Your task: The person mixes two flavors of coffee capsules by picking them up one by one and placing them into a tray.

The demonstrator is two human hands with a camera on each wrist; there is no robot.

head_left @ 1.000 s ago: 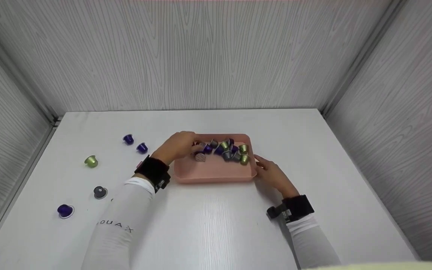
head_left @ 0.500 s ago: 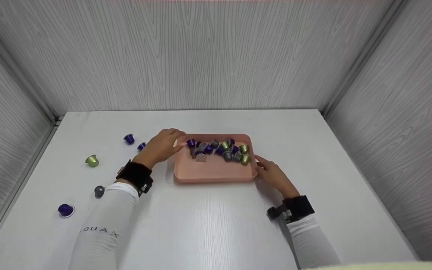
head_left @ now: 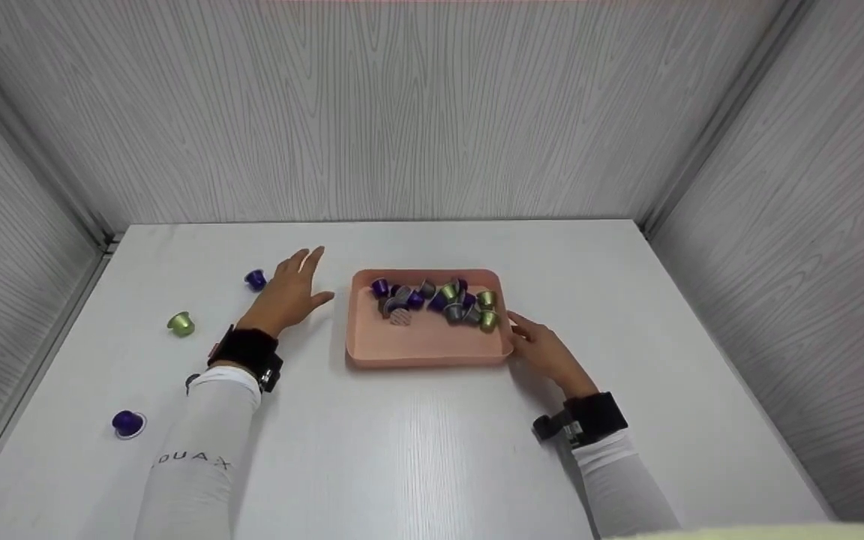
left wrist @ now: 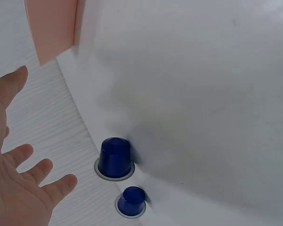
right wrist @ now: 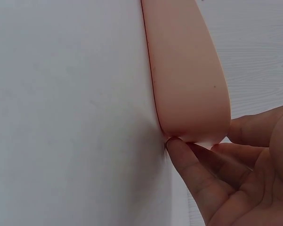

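Observation:
My left hand [head_left: 287,296] is over the table, left of the pink tray [head_left: 432,358], its fingers spread and holding nothing. Two blue-purple coffee capsules are near it. In the left wrist view, one capsule [left wrist: 115,159] stands closest to the fingertips and another capsule [left wrist: 131,202] just beyond; the head view shows only one purple capsule [head_left: 256,280], the hand covering the other. My right hand [head_left: 546,355] holds the tray's right end, with fingertips at its wall and lower edge in the right wrist view. Purple, green and grey capsules [head_left: 453,311] lie bunched along the tray's far side.
A green capsule [head_left: 181,324] and a purple capsule [head_left: 129,424] lie on the white table [head_left: 402,457] to the left. A dark capsule [head_left: 191,381] peeks out beside the left sleeve. Grey wood-grain panels [head_left: 402,112] enclose the back and sides.
My left hand has withdrawn from among the capsules in the tray, leaving a purple one there, and moved left with its fingers spreading. The right hand and tray stay put.

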